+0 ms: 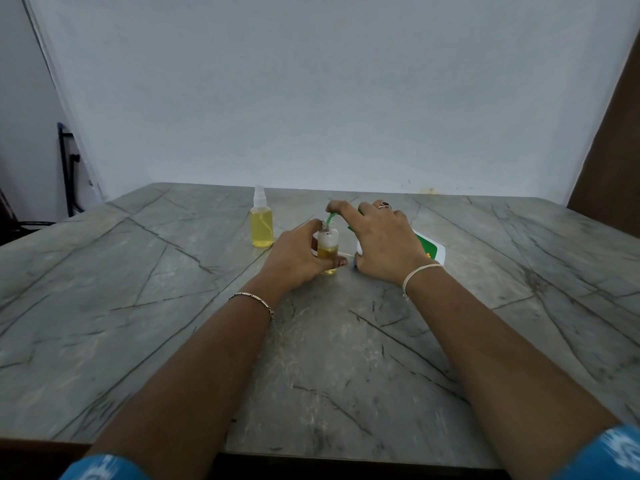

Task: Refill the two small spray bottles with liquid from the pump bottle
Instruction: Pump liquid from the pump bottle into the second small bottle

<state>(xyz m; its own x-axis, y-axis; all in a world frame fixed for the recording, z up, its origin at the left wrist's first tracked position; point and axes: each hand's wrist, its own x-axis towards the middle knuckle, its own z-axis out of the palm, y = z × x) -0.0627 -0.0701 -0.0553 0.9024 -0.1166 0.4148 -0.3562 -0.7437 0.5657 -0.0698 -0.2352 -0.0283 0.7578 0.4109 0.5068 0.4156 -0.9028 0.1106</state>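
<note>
Wall (311, 98), pale blue-grey, rises beyond both hands; grey veined stone tabletop (311, 341) lies under them; right hand (384, 244) grips white-and-green plastic pump bottle (429, 245), spout at small uncapped clear bottle (328, 247) gripped by left hand (294, 258); capped yellow-filled spray bottle (261, 226) stands beyond left hand.

Two small spray bottles — a capped bottle (261, 226) just left of the left hand (298, 254), an open bottle (328, 251) held in it. One pump bottle (429, 249), under the right hand (384, 244). One ring (384, 205) on it.
</note>
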